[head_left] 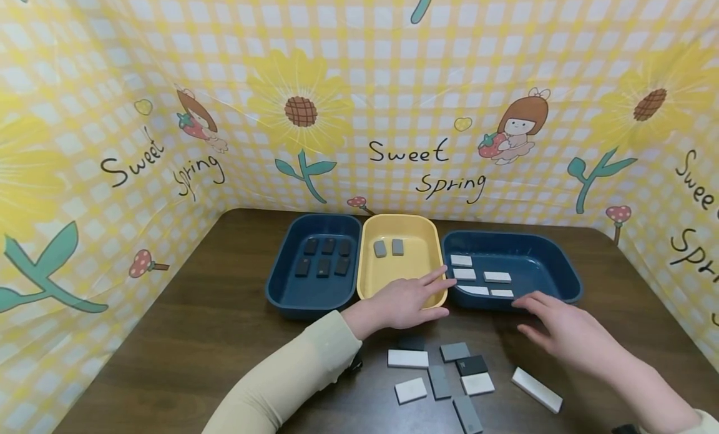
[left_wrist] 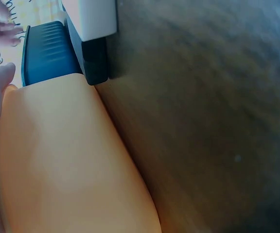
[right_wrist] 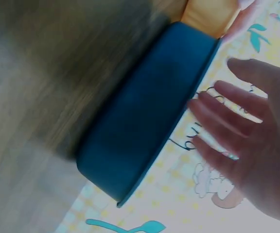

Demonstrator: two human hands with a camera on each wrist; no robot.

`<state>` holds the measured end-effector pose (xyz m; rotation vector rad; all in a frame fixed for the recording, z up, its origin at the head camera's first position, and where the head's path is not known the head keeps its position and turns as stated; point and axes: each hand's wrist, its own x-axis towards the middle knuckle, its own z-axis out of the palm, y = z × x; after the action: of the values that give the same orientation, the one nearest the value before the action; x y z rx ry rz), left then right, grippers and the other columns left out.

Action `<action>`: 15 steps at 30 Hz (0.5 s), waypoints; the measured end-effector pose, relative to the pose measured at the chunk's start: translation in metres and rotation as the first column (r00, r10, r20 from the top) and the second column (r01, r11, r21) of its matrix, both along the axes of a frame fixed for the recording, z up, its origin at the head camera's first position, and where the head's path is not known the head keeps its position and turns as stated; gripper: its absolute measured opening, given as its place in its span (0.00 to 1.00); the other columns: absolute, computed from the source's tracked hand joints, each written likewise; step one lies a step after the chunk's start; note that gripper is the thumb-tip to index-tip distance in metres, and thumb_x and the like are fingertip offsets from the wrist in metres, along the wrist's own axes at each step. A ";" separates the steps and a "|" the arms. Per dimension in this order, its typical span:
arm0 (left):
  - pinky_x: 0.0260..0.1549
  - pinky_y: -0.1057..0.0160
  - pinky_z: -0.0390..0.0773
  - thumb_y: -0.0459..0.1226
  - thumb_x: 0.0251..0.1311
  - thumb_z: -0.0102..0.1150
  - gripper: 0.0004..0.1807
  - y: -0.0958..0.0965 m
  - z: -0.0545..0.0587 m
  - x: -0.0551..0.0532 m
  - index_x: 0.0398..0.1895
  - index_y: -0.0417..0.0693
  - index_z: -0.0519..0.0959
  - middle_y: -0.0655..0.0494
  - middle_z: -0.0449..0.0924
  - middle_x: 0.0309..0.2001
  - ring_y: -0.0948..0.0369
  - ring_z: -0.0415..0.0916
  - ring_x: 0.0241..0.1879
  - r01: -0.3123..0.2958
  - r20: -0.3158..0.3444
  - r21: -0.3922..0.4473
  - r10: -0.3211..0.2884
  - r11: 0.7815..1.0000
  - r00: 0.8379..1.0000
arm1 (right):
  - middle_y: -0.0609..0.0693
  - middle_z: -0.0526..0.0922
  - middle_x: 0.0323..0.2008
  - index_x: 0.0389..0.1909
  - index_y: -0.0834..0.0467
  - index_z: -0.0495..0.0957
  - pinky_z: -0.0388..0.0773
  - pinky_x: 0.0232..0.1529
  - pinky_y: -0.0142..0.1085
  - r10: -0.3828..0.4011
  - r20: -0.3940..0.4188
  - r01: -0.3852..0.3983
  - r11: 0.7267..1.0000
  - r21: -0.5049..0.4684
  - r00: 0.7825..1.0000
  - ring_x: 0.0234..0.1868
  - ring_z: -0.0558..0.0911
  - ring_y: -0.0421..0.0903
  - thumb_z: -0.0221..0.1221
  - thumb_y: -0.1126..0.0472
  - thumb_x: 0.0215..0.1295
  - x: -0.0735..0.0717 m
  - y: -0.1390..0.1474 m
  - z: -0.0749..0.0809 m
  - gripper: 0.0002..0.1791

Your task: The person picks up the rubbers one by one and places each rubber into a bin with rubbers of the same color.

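My left hand [head_left: 407, 303] reaches over the front of the yellow tray [head_left: 387, 278], its fingers extended towards the near-left corner of the right blue tray [head_left: 542, 271]. No object shows in its grasp. At that tray's front rim is my right hand [head_left: 573, 331]; the right wrist view shows its fingers [right_wrist: 227, 116] spread and loosely bent, holding nothing. Several white blocks [head_left: 497, 276] lie inside the right blue tray. Two grey blocks [head_left: 397, 247] are in the yellow tray. Several dark blocks [head_left: 322, 268] fill part of the left blue tray [head_left: 309, 298].
Loose blocks lie on the brown table [head_left: 185, 334] before the trays: a long white block [head_left: 537, 389], a grey block [head_left: 439, 382], a black block [head_left: 472, 364] and several others. A patterned cloth [head_left: 365, 97] hangs behind and at both sides.
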<state>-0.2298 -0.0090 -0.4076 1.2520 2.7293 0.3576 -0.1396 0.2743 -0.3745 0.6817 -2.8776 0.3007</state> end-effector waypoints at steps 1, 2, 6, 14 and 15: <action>0.51 0.64 0.74 0.59 0.70 0.43 0.34 0.000 0.000 0.000 0.76 0.65 0.54 0.61 0.44 0.77 0.61 0.74 0.57 -0.001 0.002 0.001 0.001 1.000 1.000 | 0.52 0.81 0.44 0.50 0.58 0.80 0.80 0.32 0.46 -0.022 0.048 0.021 1.000 0.007 0.999 0.40 0.83 0.49 0.69 0.55 0.57 0.004 0.000 -0.001 0.21; 0.51 0.64 0.74 0.58 0.70 0.44 0.34 0.000 0.000 0.000 0.76 0.65 0.54 0.61 0.44 0.77 0.61 0.74 0.56 -0.001 0.003 0.000 0.001 1.000 1.000 | 0.54 0.81 0.46 0.52 0.59 0.79 0.80 0.33 0.48 -0.046 0.102 0.045 0.999 0.015 0.994 0.41 0.83 0.51 0.69 0.52 0.57 0.007 0.000 -0.003 0.24; 0.52 0.63 0.74 0.58 0.70 0.45 0.34 0.000 0.000 0.000 0.76 0.65 0.54 0.61 0.44 0.77 0.61 0.74 0.57 0.000 0.015 0.008 0.000 1.000 1.000 | 0.64 0.76 0.54 0.61 0.62 0.72 0.78 0.38 0.55 -0.143 0.315 0.130 0.990 0.064 0.938 0.48 0.80 0.60 0.68 0.38 0.52 0.018 0.000 -0.007 0.42; 0.54 0.63 0.72 0.59 0.69 0.44 0.34 0.000 0.000 0.000 0.76 0.67 0.54 0.64 0.42 0.77 0.61 0.72 0.59 -0.008 0.016 0.008 0.008 1.000 1.000 | 0.65 0.73 0.57 0.66 0.63 0.67 0.77 0.37 0.56 -0.173 0.447 0.129 0.983 0.128 0.878 0.48 0.79 0.62 0.72 0.33 0.39 0.028 -0.005 -0.018 0.56; 0.54 0.62 0.72 0.59 0.69 0.44 0.34 0.000 0.000 0.000 0.76 0.66 0.54 0.63 0.43 0.77 0.61 0.72 0.60 -0.008 0.014 0.009 0.008 1.000 1.000 | 0.64 0.73 0.57 0.65 0.63 0.67 0.77 0.38 0.56 -0.180 0.455 0.131 0.982 0.137 0.872 0.47 0.79 0.60 0.72 0.33 0.38 0.028 -0.006 -0.020 0.57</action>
<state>-0.2294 -0.0090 -0.4080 1.2363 2.7245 0.3792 -0.1111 0.2686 -0.3941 0.4303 -3.4051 0.3359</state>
